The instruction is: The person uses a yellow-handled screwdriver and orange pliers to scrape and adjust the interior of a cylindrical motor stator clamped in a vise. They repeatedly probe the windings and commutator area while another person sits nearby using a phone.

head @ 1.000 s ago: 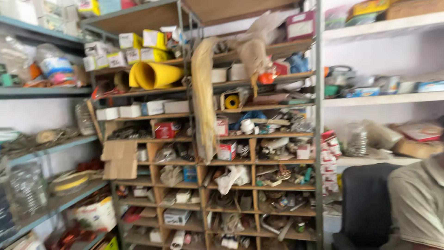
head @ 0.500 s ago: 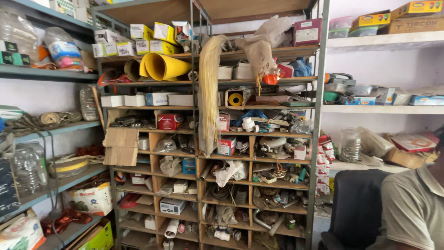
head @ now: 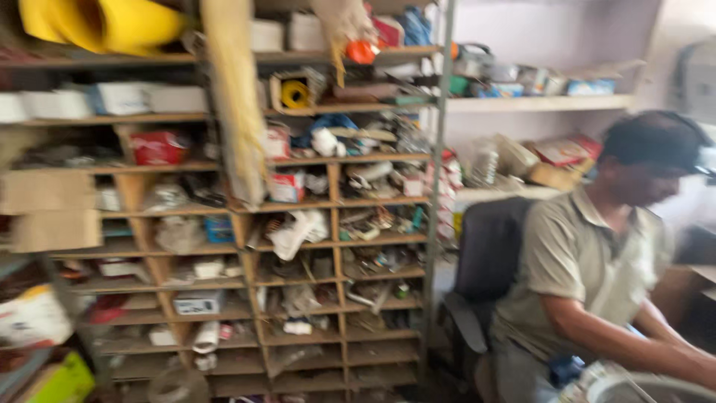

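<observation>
Neither of the wearer's hands was in view; the state of their fingers could not be told. Nearest the lower right edge sat a co-worker (head: 589, 276) in a khaki polo shirt, on a black office chair (head: 485, 261), leaning forward with a forearm (head: 634, 343) stretched toward a round whitish object (head: 619, 384), blurred and cut off by the frame. The co-worker's own hand was out of sight. Behind stood a wooden pigeonhole shelf (head: 335, 224) crammed with small boxes, bags and hardware. A red box (head: 158, 147) sat in an upper left compartment. A yellow rolled sheet (head: 104, 22) lay on top. White wall shelves (head: 537, 104) to the right carried more clutter.
</observation>
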